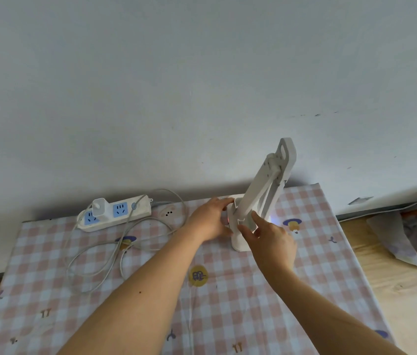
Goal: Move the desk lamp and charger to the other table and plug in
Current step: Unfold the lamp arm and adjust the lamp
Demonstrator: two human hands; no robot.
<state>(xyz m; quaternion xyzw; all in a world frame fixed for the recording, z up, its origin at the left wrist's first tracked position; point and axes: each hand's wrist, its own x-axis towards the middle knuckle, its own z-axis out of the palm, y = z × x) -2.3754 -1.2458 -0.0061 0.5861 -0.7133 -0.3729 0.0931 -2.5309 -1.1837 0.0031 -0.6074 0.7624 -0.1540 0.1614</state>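
While both hands reached forward from the near edge, the desk lamp (261, 198) stood on the table (74, 316), right of the middle and close to the far edge by the wall (151, 85). It was white, its head folded up along its arm, and the whole upper part leaned toward the right. A small red light showed on the left side of its base, and a faint bluish glow showed on the right.

The left hand (208, 220) held the base from the left, with its fingers reaching round the back and its thumb low at the front. The right hand (270, 239) came in from the front with its fingers straight and spread. Its thumb and forefinger tips lay against the base and the lower arm without closing on them.

The charger (99, 207), a white block, sat plugged into a white power strip (139, 210) with blue sockets. The strip lay at the far left of the table, well apart from the lamp. A grey cable (92, 254) lay in loose loops on the pink checked cloth between the strip and the left forearm. A thin white cord (191, 316) ran down the cloth toward the near edge.

To the right, crumpled papers (407, 234) lay on the wooden floor (394, 290).
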